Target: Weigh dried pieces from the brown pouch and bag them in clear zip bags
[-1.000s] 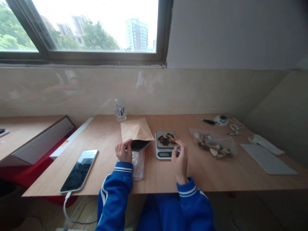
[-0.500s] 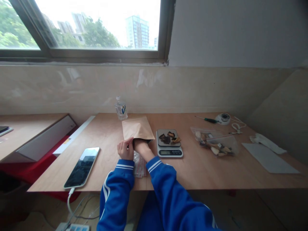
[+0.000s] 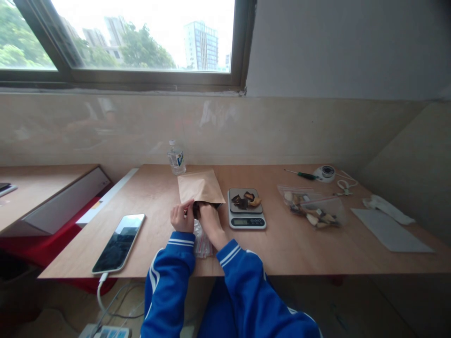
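Phone point(image 3: 119, 244) near the table's point(image 3: 299, 253) front edge. Left hand point(image 3: 182, 217) — thumb and fingers pinched on the lip of the paper bag point(image 3: 200, 184), bag mid-table. Right hand point(image 3: 208, 218) in the bag's mouth, fingers hidden; can't tell their grip. Scale point(image 3: 247, 221) just right, brown pieces point(image 3: 243, 202) on top — then a strip of tabletop before 2 zip bags point(image 3: 312, 209).

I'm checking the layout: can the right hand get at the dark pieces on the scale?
Probably yes, though the right hand, partly inside the paper bag, must come out first; the scale sits close by, and nothing visible covers the dark pieces.
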Tool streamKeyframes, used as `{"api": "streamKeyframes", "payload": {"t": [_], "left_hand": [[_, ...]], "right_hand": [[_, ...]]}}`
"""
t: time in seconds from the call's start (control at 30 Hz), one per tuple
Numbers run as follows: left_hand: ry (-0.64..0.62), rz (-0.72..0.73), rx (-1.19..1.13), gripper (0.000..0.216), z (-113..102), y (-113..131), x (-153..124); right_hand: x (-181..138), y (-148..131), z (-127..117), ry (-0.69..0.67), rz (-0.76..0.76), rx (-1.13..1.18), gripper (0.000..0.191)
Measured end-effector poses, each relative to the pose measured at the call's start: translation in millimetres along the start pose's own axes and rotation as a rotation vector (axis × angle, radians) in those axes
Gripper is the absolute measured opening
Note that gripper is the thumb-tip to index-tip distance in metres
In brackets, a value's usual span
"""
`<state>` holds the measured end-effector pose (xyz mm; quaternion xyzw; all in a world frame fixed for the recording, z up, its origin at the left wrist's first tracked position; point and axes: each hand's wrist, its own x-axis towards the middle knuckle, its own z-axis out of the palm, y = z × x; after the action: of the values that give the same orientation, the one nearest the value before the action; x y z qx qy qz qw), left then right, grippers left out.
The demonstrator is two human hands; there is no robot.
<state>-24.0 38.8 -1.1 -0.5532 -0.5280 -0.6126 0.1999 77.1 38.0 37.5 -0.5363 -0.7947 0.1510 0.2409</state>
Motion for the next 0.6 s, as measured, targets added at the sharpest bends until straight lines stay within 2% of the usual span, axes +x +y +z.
{"api": "streamKeyframes", "payload": {"t": [0.17,0.3,0.43,0.6], "left_hand": [[0.001,0.013,0.004,0.014,-1.8,0.8,2.2],[0.003,0.015,-0.001,0.013,-4.2,0.5,3.8],[0.046,-0.002,0.022,0.012,-5.8,-0.8,4.8],[0.042,0.024,0.003,0.010,-6.0,-1.3,4.4]], "right_hand": [[-44.5,5.1,-22.8,0.232,-0.110,0.269,0.012],[-78.9,25.1,-42.4,0.386,-0.180,0.472,0.006],[-88.6,58.7,-57.4,0.476,-0.125,0.303,0.005],[-64.7,96.4,-62.9,0.391,-0.067,-0.096,0.011]]}}
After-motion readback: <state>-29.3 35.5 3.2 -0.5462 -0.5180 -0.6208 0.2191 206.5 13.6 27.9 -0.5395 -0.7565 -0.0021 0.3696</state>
